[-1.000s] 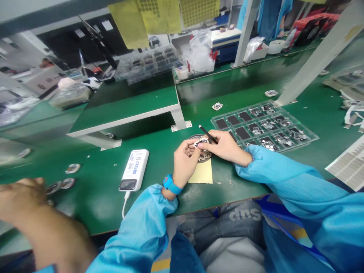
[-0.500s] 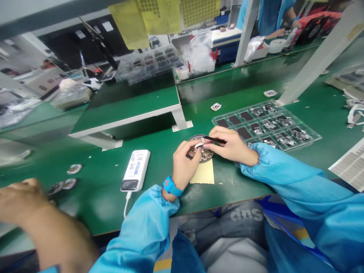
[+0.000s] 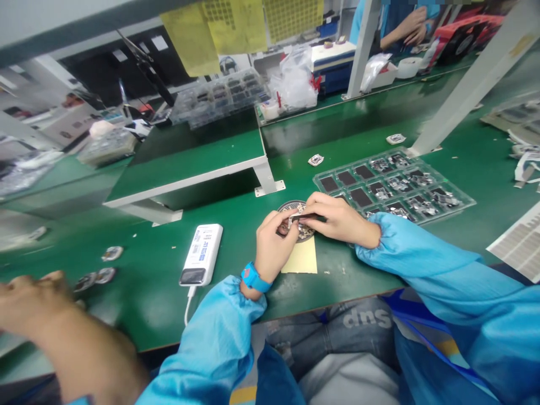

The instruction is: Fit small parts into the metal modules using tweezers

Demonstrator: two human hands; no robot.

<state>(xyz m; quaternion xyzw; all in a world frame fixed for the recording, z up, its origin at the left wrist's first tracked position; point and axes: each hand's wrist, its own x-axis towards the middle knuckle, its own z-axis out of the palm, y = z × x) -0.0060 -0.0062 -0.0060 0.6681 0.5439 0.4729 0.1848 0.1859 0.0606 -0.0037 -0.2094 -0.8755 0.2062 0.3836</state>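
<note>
My left hand (image 3: pixel 275 243) is closed, pinching a small white part (image 3: pixel 291 220) over a round dish of small parts (image 3: pixel 295 207). My right hand (image 3: pixel 337 218) is closed on a thin black tool (image 3: pixel 307 216), held low and level with its tip at the white part. Both hands meet just above the dish, which sits partly on a yellow sheet (image 3: pixel 300 260). A blue band is on my left wrist.
A clear tray of dark square parts (image 3: pixel 392 183) lies right of my hands. A white power bank (image 3: pixel 201 253) with a cable lies to the left. A raised green shelf (image 3: pixel 185 163) stands behind. Another person's arm (image 3: pixel 63 337) reaches in at lower left near loose round parts (image 3: pixel 105 264).
The black tool has swung down from pointing up-left to lying level at the white part. My hands have closed in lower over the dish. The other person's hand has shifted slightly.
</note>
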